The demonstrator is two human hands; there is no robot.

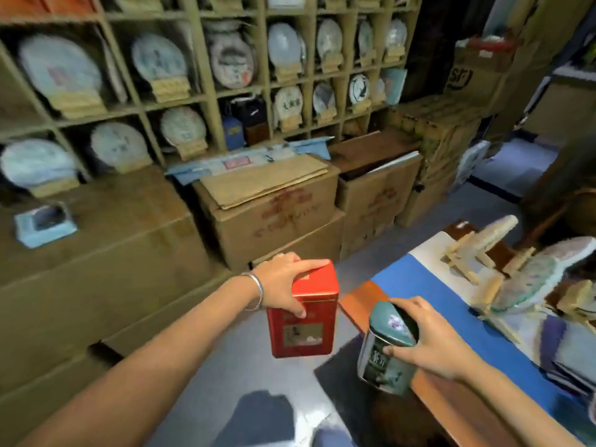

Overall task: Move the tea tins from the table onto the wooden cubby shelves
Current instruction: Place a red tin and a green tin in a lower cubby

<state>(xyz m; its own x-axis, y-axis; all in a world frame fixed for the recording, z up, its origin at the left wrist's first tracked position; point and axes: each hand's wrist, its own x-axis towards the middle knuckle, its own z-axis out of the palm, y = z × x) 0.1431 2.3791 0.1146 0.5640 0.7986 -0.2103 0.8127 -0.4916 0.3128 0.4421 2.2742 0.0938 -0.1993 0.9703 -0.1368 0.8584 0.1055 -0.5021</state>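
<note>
Holding two tins clear of the table [429, 285], we record each grip in turn. Our left hand [283, 282] grips the red tin [303, 321] from above, fingers across its lid and thumb down the front face; it is a tall rectangular metal box with a glossy finish and a pictorial panel, upright over the grey floor. Our right hand [432, 340] is curled round the green tin [387, 353], thumb on its side; the tin is tilted, with a domed teal lid bearing a small flower and dark characters on the body that we cannot read. It hangs at the table's wooden edge, beside the blue cloth. Ahead stand the wooden cubby shelves [206, 91], their compartments holding round paper-wrapped discs on small wooden stands. Below sit cardboard boxes [277, 217] with red printing, blurred beyond reading.
</note>
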